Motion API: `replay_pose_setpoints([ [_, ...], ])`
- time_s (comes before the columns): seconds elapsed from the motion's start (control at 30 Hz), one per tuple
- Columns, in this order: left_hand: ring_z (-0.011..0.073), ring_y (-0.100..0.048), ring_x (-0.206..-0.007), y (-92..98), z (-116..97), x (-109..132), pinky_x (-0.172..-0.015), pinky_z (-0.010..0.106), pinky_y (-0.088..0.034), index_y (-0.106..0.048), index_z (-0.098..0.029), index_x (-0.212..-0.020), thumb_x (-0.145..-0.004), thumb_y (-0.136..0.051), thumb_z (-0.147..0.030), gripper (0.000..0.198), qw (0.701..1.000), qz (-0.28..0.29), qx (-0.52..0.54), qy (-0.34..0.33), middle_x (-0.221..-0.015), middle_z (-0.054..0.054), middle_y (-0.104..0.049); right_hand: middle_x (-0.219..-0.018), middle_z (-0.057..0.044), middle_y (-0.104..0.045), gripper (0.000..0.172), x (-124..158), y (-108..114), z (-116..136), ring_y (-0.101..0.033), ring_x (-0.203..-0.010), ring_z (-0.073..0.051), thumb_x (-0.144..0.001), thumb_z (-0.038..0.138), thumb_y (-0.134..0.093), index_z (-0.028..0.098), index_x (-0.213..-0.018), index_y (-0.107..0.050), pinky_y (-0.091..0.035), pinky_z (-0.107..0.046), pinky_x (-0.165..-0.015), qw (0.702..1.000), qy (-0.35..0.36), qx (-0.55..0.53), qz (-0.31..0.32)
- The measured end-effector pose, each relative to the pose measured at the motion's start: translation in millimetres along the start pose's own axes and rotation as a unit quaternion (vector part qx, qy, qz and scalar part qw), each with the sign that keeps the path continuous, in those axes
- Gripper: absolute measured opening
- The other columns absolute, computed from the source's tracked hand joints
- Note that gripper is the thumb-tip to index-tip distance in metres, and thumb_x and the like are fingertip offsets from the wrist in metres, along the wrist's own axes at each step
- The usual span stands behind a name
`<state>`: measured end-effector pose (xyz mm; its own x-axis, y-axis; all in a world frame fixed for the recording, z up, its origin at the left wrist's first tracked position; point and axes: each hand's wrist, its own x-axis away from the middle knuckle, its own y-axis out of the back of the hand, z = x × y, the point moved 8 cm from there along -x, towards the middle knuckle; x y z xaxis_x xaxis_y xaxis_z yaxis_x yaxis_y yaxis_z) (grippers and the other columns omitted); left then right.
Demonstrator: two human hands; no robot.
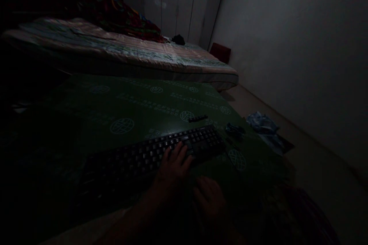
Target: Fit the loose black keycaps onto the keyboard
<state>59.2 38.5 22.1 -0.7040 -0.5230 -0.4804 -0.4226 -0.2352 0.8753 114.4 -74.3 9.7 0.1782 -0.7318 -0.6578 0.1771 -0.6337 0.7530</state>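
Head view, dim light: a person's left hand (175, 162) is lying flat on the right half of a black keyboard (149, 153), fingers spread wide across the keys and gripping nothing. The forearm is running in from the lower left. The right hand (209, 198) is resting just in front of the keyboard, palm down on the green tablecloth (120, 103); it is too dark to tell whether its fingers are curled or loose. The keyboard is lying slantwise on the cloth, which is printed with pale globe emblems. Just beyond the keyboard a small dark bar (197, 118) is lying, and just beside the keyboard's right end a dark little object (234, 130), too dim to identify. Well beyond the keyboard a striped mattress (129, 53) is carrying a bright crumpled cloth (123, 17), with pale wardrobe doors (178, 4) standing behind. Right of the keyboard, bluish fabric (261, 122) is lying on the floor.
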Motion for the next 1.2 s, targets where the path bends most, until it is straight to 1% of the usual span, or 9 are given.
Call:
replay_pose_setpoints([
  [0.13, 0.0319, -0.04, -0.127, 2.6, -4.2, -1.1, -0.101, 0.054, -0.03, -0.063, -0.019, -0.109, -0.084, -0.052, -0.022, 0.027, 1.0, -0.012, -0.001, -0.026, -0.131, 0.012, -0.054, -0.103, -0.012, -0.064, 0.021, 2.0, -3.6, -3.0, -0.055, -0.106, -0.025, -0.084, 0.015, -0.042, 0.017, -0.097, -0.058, -0.046, -0.043, -0.089, 0.999, -0.037, -0.011, -0.016],
  [0.27, 0.027, -0.049, -0.12, 1.9, -6.4, 0.4, -0.104, 0.053, -0.024, -0.061, -0.023, -0.113, -0.088, -0.046, -0.021, 0.029, 0.999, -0.003, 0.006, -0.04, -0.123, 0.006, -0.061, -0.107, -0.012, -0.062, 0.022, 3.2, -7.6, -3.2, -0.054, -0.106, -0.025, -0.083, 0.017, -0.044, 0.018, -0.1, -0.057, -0.045, -0.044, -0.089, 0.999, -0.039, -0.018, -0.007],
  [0.4, 0.0251, -0.046, -0.123, 2.8, -7.7, 4.5, -0.106, 0.051, -0.021, -0.06, -0.023, -0.114, -0.089, -0.045, -0.024, 0.029, 0.998, -0.016, -0.004, -0.052, -0.127, 0.006, -0.059, -0.106, -0.012, -0.063, 0.022, 4.4, -8.3, -2.2, -0.055, -0.104, -0.025, -0.082, 0.016, -0.043, 0.018, -0.1, -0.056, -0.046, -0.043, -0.087, 0.999, -0.03, -0.011, -0.011],
  [0.53, 0.0208, -0.05, -0.119, -1.5, -9.9, 10.4, -0.108, 0.046, -0.018, -0.059, -0.022, -0.115, -0.091, -0.042, -0.026, 0.03, 0.997, -0.013, -0.015, -0.071, -0.127, 0.006, -0.059, -0.107, -0.012, -0.063, 0.025, 6.2, -8.4, -1.1, -0.055, -0.106, -0.025, -0.083, 0.014, -0.039, 0.018, -0.101, -0.056, -0.046, -0.043, -0.089, 0.999, -0.036, -0.006, -0.019],
  [0.67, 0.0205, -0.049, -0.12, -7.1, -9.0, 12.9, -0.107, 0.044, -0.021, -0.056, -0.022, -0.12, -0.091, -0.042, -0.029, 0.033, 0.997, 0.004, -0.024, -0.073, -0.129, 0.007, -0.057, -0.106, -0.011, -0.064, 0.023, 5.2, -8.1, 1.3, -0.056, -0.105, -0.024, -0.084, 0.014, -0.04, 0.018, -0.099, -0.056, -0.047, -0.043, -0.089, 0.999, -0.031, -0.011, -0.013],
  [0.8, 0.0223, -0.044, -0.124, -8.5, -10.7, 13.8, -0.106, 0.043, -0.023, -0.053, -0.019, -0.124, -0.089, -0.045, -0.033, 0.038, 0.996, 0.001, -0.03, -0.085, -0.133, 0.009, -0.053, -0.101, -0.011, -0.065, 0.024, 2.7, -1.4, 1.6, -0.058, -0.1, -0.024, -0.083, 0.014, -0.04, 0.017, -0.1, -0.057, -0.05, -0.041, -0.084, 0.999, -0.01, 0.005, -0.052],
  [0.93, 0.0251, -0.045, -0.124, -7.5, -9.9, 14.1, -0.105, 0.044, -0.025, -0.052, -0.016, -0.124, -0.086, -0.049, -0.043, 0.047, 0.997, 0.0, -0.029, -0.078, -0.134, 0.011, -0.052, -0.1, -0.011, -0.066, 0.025, -1.7, -0.1, 1.9, -0.06, -0.097, -0.023, -0.083, 0.014, -0.041, 0.016, -0.102, -0.058, -0.052, -0.038, -0.081, 0.999, 0.015, 0.016, -0.034],
  [1.07, 0.0229, -0.046, -0.122, 1.7, -18.9, 15.8, -0.104, 0.041, -0.025, -0.054, -0.017, -0.121, -0.09, -0.043, -0.034, 0.037, 0.991, -0.038, -0.033, -0.124, -0.131, 0.01, -0.055, -0.1, -0.012, -0.066, 0.025, -5.4, 2.8, 2.3, -0.059, -0.098, -0.023, -0.085, 0.014, -0.04, 0.016, -0.102, -0.059, -0.051, -0.039, -0.083, 0.999, 0.006, 0.001, -0.032],
  [1.2, 0.0202, -0.048, -0.12, 4.7, -28.2, 20.2, -0.103, 0.039, -0.028, -0.059, -0.018, -0.112, -0.093, -0.038, -0.023, 0.029, 0.984, -0.06, -0.025, -0.168, -0.126, 0.007, -0.059, -0.106, -0.013, -0.064, 0.032, -4.1, -6.2, 0.6, -0.056, -0.104, -0.023, -0.087, 0.016, -0.036, 0.015, -0.112, -0.056, -0.048, -0.04, -0.087, 0.999, -0.033, -0.034, -0.027],
])
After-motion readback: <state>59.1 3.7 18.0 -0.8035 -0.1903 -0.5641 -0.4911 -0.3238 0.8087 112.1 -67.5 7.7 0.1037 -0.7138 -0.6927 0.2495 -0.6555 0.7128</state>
